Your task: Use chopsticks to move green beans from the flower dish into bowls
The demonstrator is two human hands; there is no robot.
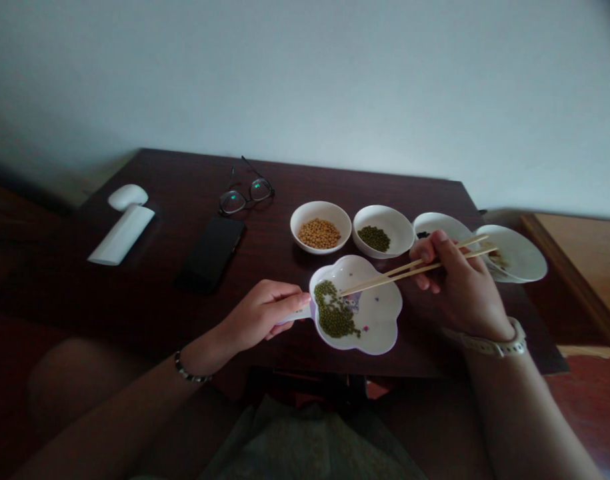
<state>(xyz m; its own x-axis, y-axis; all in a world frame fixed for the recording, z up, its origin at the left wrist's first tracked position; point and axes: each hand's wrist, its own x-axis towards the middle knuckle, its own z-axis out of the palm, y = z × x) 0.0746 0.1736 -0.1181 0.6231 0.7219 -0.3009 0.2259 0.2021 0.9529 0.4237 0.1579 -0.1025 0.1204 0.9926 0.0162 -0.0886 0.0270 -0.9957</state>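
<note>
My left hand (267,310) grips the short handle of a white flower-shaped plate (379,327) with a small cartoon print. Green mung beans (335,317) are gathered on the plate's left side. In my right hand (459,287) is a pair of wooden chopsticks (402,271), their tips down at the edge of the beans. Whether a bean is between the tips is too small to tell. Behind the plate stand a white bowl of yellow soybeans (319,234) and another bowl with mung beans (375,238). My right hand partly hides a third bowl (442,223) holding something dark.
A fourth white bowl (522,253) with pale pieces stands at the table's right end. Eyeglasses (247,195), a black phone (212,253), a white long case (122,235) and a rounded white object (128,197) lie on the left. The dark table (275,267) meets a pale wall.
</note>
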